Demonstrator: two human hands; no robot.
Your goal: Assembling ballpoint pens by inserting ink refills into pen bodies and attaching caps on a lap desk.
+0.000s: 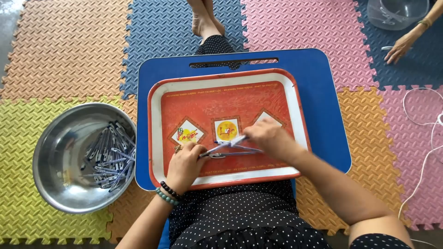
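Nearest you, your left hand (184, 165), with bead bracelets (167, 193) at the wrist, is curled closed around one end of a thin blue-and-silver clip (228, 148), and your right hand (270, 138) pinches the other end between its fingertips, so both hands grip the same piece. The clip lies low over the near part of the red tray (159, 133), just above its white border. It looks light, narrow and springy, probably smooth metal with a plastic coat, so it may slip or twist; you do best to hold it at the ends, as you are, with firm fingertip pressure rather than along the thin middle. The tray sits on a blue lap worktop (323, 87) across your legs. To your left, on the foam floor mat (60, 55), a steel bowl (53, 152) holds a loose heap of similar clips (110, 154), well apart from your hands. Far right, another person's hand (399, 46) rests on the mat beside a clear plastic container (397, 13).
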